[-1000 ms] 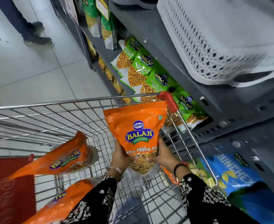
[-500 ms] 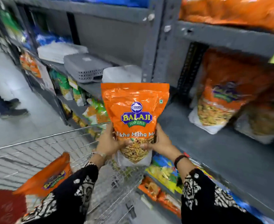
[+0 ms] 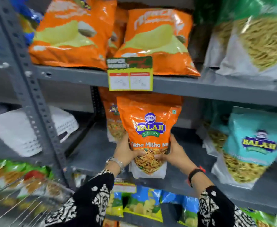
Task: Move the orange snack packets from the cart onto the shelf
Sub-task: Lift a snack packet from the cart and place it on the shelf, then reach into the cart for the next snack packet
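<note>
An orange Balaji snack packet (image 3: 149, 128) stands upright over the grey middle shelf (image 3: 92, 154), its bottom near the shelf's front edge. My left hand (image 3: 123, 152) grips its lower left side and my right hand (image 3: 172, 153) grips its lower right side. A second orange packet of the same kind (image 3: 112, 118) stands just behind and to the left of it on the same shelf. The wire cart (image 3: 20, 203) shows only as a blurred corner at the lower left; no packets inside it are visible.
Big orange chip bags (image 3: 72, 33) fill the shelf above, behind a yellow price tag (image 3: 130, 74). Teal Balaji packets (image 3: 252, 145) stand to the right. A white plastic basket (image 3: 28, 126) lies left of the grey upright post (image 3: 34, 99). Blue and green packets sit below.
Both hands lifted the orange packet out of the cart and carried it up and forward to the middle shelf. The view swung from the cart to the shelf.
</note>
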`<state>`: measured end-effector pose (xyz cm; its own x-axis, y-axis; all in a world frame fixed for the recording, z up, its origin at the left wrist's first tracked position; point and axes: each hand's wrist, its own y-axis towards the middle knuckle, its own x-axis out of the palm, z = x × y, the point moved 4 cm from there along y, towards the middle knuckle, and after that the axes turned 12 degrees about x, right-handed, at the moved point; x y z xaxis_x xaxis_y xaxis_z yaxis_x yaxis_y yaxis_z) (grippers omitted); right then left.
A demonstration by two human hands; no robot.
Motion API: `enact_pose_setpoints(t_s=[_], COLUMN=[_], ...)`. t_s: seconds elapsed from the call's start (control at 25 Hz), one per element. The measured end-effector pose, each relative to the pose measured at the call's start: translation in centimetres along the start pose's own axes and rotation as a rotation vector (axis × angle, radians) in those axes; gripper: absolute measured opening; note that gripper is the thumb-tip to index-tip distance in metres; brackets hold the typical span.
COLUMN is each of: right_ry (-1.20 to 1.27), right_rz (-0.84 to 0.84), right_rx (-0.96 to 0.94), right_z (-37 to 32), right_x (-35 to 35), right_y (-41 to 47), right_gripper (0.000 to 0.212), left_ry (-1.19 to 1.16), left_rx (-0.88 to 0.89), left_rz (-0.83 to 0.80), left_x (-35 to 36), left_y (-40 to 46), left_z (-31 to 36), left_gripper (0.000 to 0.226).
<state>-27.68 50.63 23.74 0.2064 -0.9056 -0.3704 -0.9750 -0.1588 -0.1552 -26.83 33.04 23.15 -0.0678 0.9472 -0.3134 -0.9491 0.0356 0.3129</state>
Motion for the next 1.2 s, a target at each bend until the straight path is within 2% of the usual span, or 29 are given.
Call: enact_pose_setpoints(t_s=[0.12,0.32,0.44,0.6,0.64,0.8,0.92,1.0,1.08,1.2], right_ry=[0.003,0.015,0.024,0.054,0.061,0.121,0.197,0.154,0.093,-0.013], right_rz=[0.115,0.25,0.308,0.3,0.282,0.338,0.575,0.67,0.547,0.186], right_rx=[0.042,0.061,0.081,0.065,0.07,0.05,0.035,-0.063,-0.191,-0.304], right_z=[1.8,3.4,4.5,6.1,6.4,6.8,7.1,6.4,4.9,2.2], right_x=[-3.4,-6.2,-6.7,-6.8,-6.8,-5.8,-3.4,0.2,6.1,16.8], right_y=[2.1,8.3,11.0,12.7,12.9,11.3,7.6,4.6,2.2,0.0], right_gripper=[0.069,0.066,0.076,0.102,0.102,0.084,0.078,0.057,0.038,0.029], left_ry=[-0.004,0.041,0.098,0.146,0.16,0.086,0.079,0.136,0.227,0.319], left_rx=[-0.005,-0.015,-0.012,0.056,0.065,0.105,0.139,0.098,0.021,-0.113], left_rz=[-0.078,-0.075,-0.101,-0.138,-0.14,-0.132,-0.1,-0.04,0.05,0.188], left_x=[4.6,7.9,9.1,10.1,10.1,9.4,6.3,2.5,-3.1,-12.9], left_y=[4.1,11.0,13.5,14.9,15.0,12.9,8.7,4.7,-0.6,-9.9], left_z=[-0.8,-3.9,-5.6,-6.9,-7.1,-6.7,-6.8,-7.4,-8.4,-10.5], left_gripper=[0.081,0.077,0.086,0.093,0.095,0.102,0.09,0.08,0.071,0.069])
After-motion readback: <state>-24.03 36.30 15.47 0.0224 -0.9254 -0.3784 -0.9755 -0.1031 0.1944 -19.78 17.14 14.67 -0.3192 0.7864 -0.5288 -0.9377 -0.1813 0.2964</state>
